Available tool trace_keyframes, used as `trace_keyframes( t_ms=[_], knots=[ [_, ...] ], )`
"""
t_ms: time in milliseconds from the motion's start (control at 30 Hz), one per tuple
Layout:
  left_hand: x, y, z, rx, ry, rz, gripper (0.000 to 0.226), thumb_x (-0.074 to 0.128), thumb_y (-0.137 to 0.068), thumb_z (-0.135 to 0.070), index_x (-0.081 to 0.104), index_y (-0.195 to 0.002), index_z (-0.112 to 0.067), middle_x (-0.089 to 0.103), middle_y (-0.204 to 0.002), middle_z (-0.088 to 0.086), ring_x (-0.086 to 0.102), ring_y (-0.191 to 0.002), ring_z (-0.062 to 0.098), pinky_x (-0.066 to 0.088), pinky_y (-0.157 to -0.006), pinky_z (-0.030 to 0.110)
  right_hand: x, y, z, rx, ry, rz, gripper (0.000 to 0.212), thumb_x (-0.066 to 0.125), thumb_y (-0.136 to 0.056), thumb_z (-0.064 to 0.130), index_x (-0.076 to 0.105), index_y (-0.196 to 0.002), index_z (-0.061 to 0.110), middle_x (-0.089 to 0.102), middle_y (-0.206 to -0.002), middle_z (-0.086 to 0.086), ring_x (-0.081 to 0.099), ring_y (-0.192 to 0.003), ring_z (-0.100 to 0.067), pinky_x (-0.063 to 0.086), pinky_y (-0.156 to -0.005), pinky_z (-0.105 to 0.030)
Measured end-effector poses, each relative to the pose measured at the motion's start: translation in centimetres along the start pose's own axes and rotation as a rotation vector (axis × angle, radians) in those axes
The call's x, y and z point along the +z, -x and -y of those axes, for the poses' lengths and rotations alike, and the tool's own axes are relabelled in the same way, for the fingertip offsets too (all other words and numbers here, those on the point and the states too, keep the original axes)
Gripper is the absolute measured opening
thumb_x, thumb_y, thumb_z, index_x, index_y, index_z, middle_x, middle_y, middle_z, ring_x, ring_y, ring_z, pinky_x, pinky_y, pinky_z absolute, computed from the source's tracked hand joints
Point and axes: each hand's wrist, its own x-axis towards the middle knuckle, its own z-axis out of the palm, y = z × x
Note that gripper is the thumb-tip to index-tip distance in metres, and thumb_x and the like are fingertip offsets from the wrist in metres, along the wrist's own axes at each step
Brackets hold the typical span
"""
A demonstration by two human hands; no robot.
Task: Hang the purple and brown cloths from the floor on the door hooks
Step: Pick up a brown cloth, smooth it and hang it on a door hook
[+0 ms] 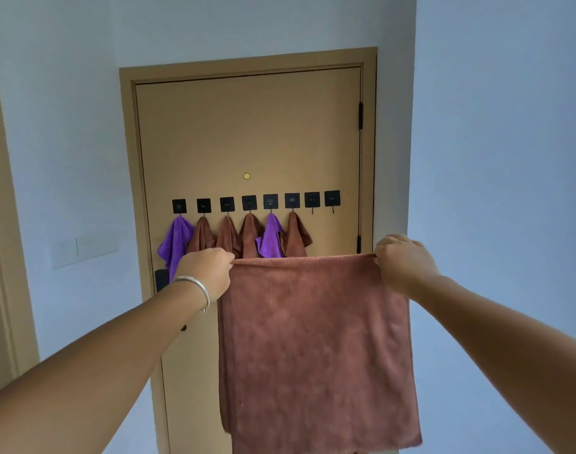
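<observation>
Large brown microfibre cloth [316,348] hangs stretched between both hands: left hand [205,271] and right hand [402,262] pinch its top corners; 2 black square hooks [322,200] at 12 o'clock are bare.

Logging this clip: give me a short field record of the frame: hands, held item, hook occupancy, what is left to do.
left hand: pinches the top left corner of the brown cloth
right hand: pinches the top right corner
held cloth: spread flat, hanging in front of the door, not on a hook
hooks: eight black hooks in a row
occupied: the six from the left, by two purple and four brown cloths
free hooks: seventh and eighth
remaining: held cloth not yet hung
floor: out of view
</observation>
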Motion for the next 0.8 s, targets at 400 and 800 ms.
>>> trace_keyframes(
  t_ms=[400,800],
  knots=[
    [9.9,-15.4,0.2,-0.022,0.025,-0.122,0.024,0.039,-0.095,-0.015,0.062,-0.089,-0.022,0.066,-0.087,0.000,0.063,-0.080,0.023,0.052,-0.068,0.035,10.8,-13.2,-2.2,0.107,-0.084,-0.091,0.022,0.042,-0.097,0.009,0.063,-0.095,0.014,0.054,-0.080,-0.002,0.055,-0.069,-0.022,0.042,-0.058,-0.029],
    [22.1,-34.9,1.8,0.260,0.095,-0.336,0.040,0.046,-0.078,0.004,0.048,-0.098,-0.031,0.056,-0.089,-0.009,0.055,-0.069,0.020,0.043,-0.056,0.032,21.1,-29.4,-3.8,0.021,-0.039,-0.072,0.030,0.043,-0.087,-0.002,0.038,-0.097,0.027,0.053,-0.081,0.002,0.051,-0.068,-0.017,0.047,-0.057,-0.031]
  ],
)
